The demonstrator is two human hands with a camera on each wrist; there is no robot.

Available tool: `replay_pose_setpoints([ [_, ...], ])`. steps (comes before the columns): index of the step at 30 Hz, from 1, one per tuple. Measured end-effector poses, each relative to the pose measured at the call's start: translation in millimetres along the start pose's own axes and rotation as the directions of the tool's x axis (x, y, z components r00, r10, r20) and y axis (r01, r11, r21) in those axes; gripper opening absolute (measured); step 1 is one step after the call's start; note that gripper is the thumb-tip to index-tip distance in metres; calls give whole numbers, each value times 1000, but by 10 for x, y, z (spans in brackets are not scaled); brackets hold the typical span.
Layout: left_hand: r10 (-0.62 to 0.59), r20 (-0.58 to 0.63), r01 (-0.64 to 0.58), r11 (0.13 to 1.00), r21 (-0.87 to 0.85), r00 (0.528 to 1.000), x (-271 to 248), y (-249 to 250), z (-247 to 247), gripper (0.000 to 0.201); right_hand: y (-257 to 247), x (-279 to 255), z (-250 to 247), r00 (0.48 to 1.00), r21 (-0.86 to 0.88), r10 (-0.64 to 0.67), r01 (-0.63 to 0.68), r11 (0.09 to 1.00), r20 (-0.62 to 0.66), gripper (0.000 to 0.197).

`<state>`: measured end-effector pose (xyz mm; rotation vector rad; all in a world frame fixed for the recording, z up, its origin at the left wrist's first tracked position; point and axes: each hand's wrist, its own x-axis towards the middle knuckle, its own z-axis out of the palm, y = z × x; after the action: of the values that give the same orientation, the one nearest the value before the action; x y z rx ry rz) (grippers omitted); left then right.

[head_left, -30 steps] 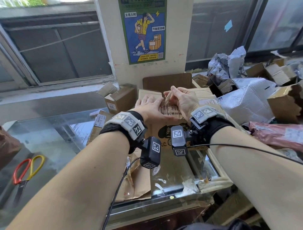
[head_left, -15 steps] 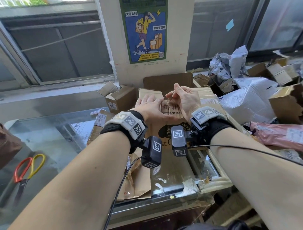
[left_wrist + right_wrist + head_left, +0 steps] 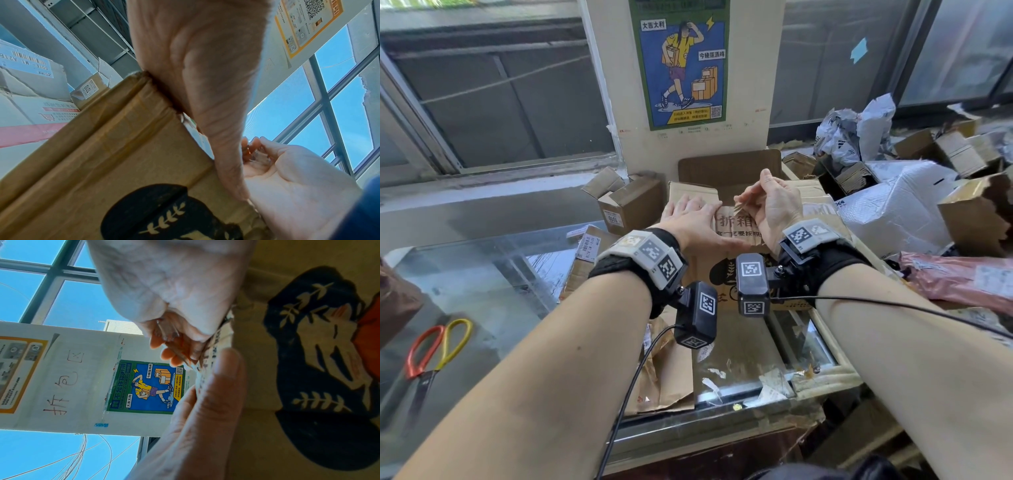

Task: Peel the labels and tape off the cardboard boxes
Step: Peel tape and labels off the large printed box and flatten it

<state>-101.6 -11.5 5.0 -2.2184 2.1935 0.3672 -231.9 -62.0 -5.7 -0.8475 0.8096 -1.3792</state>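
Pressing flat on one printed cardboard box (image 3: pixel 736 270) at centre, the left hand (image 3: pixel 691 222) lies open-fingered; the right hand (image 3: pixel 774 202) pinches a crumpled tape strip (image 3: pixel 743 207) lifted off its top. One pair of scissors (image 3: pixel 436 349) lies at eight o'clock, packages crowding two o'clock.

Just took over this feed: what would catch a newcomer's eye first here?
Dead centre, the left hand presses flat on a printed cardboard box while the right hand pinches a strip of tape lifting off its top. Above hangs a blue poster; red-and-yellow scissors lie on the glass counter at far left.
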Motion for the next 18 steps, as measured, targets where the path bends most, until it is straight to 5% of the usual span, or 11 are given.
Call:
replay_pose_setpoints([
  [6, 5, -13, -5, 1000, 10, 1000, -6, -1, 10, 105, -17, -15, 49, 998, 94, 25, -19, 995, -64, 42],
  [14, 1, -2, -1, 1000, 22, 1000, -13, 8, -3, 102, -64, 9, 102, 997, -150, -13, 2, 989, -72, 32],
  [18, 2, 6, -2, 1000, 24, 1000, -30, 16, -23, 95, -139, 25, 104, 995, -131, 44, -56, 990, -91, 32],
])
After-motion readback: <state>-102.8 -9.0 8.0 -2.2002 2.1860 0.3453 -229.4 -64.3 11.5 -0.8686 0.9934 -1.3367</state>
